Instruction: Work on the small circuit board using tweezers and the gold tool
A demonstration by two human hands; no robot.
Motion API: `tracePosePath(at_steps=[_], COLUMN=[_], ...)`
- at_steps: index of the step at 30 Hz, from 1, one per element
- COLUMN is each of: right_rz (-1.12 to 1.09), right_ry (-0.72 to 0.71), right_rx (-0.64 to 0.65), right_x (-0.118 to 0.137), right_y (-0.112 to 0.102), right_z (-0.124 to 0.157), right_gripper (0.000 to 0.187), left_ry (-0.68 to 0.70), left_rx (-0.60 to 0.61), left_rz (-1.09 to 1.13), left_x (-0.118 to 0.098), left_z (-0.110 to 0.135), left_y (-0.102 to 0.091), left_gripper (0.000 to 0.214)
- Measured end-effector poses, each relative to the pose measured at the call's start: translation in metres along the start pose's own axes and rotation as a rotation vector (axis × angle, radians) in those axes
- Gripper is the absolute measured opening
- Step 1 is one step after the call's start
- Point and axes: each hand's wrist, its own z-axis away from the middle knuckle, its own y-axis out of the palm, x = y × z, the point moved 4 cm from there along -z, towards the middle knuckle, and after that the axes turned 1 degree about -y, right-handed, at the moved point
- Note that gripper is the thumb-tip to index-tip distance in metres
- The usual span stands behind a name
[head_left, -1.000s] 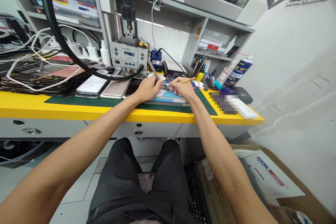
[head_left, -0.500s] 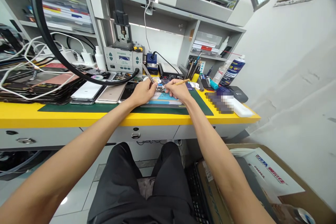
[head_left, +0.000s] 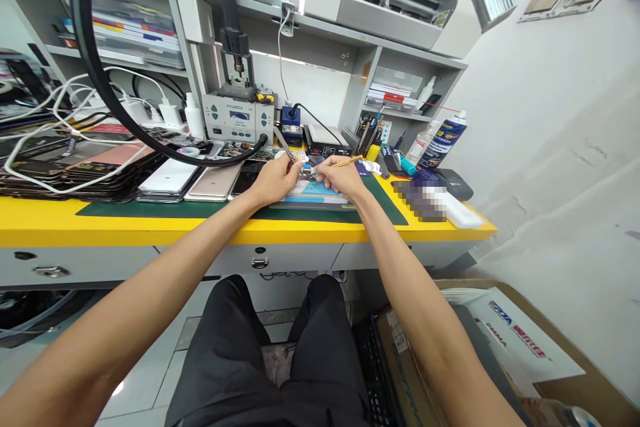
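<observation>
Green mat (head_left: 145, 209) — gold tool (head_left: 349, 161) in fingers (head_left: 323, 172) of right hand (head_left: 342, 178)

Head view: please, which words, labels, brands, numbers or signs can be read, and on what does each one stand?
"PMMA": in red on the white sheet, lower right.
Blue-and-red logo on the same sheet: stylised, cannot be read surely.
Spray can: large lettering, too blurred to be sure.
Grey station, black unit, light-blue work sheet: print too small to read.
</observation>
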Motion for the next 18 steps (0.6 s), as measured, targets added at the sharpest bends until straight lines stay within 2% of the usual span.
tracePosePath(at_steps=[4, 8, 12, 18], right_rz=[0.016, 0.023, 0.036, 0.027], right_ry=[0.006, 0.023, -0.015, 0.055], right_rx=[-0.006, -0.007, -0.002, 0.009], right_x=[0.001, -0.002, -0.002, 0.004], right_y=[0.0, 0.0, 0.0, -0.002], right_z=[-0.001, -0.003, -0.006, -0.003], right_gripper=[0.02, 0.018, 0.018, 0.02], left_ry=[0.04, 0.083, 0.069, 0.114], left_rx=[0.016, 0.087, 0.236, 0.488], left_rz=[0.016, 0.047, 0.12, 0.12], left_x=[-0.002, -0.003, 0.0, 0.003], left_z=[-0.004, -0.011, -0.022, -0.046], left_y=[-0.003, -0.008, -0.014, -0.02], left_gripper=[0.027, 0.035, 0.034, 0.042])
